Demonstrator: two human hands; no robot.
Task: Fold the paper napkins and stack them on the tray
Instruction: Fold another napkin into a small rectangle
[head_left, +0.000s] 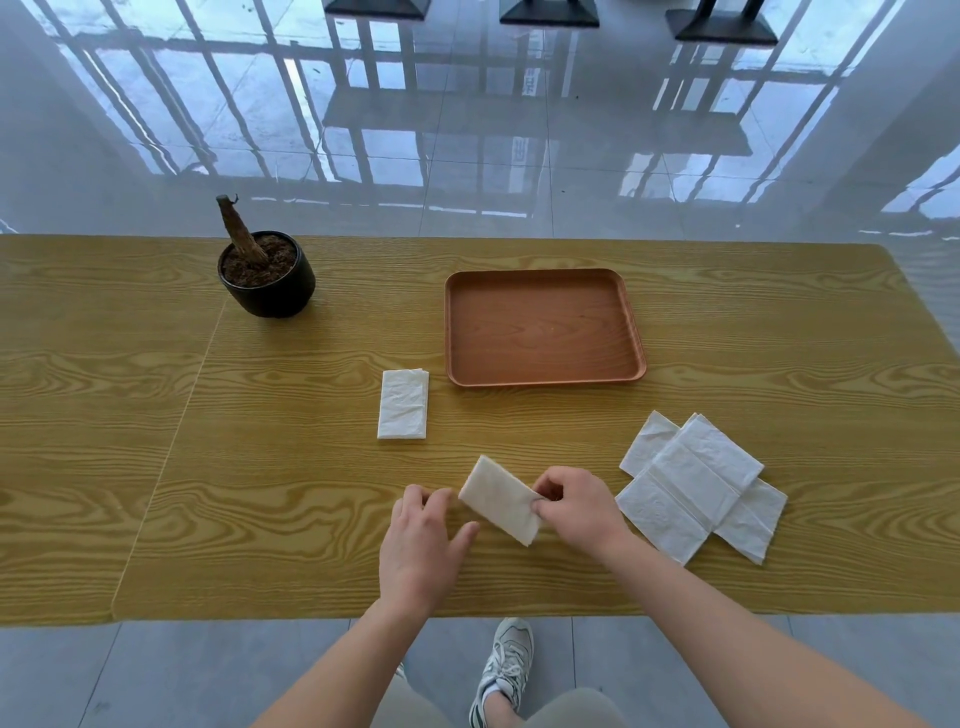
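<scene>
Folded napkin pinched at one end by right hand, lifted near surface front edge. Left hand relaxed, spread, holding nothing. Tray bare. Edges best aligned, crease pressed flat before placement on tray.

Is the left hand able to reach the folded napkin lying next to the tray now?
Probably yes. The left hand is free and holds nothing, and only bare table lies between it and the folded napkin left of the tray. The right hand pinches another napkin, off that path.
</scene>
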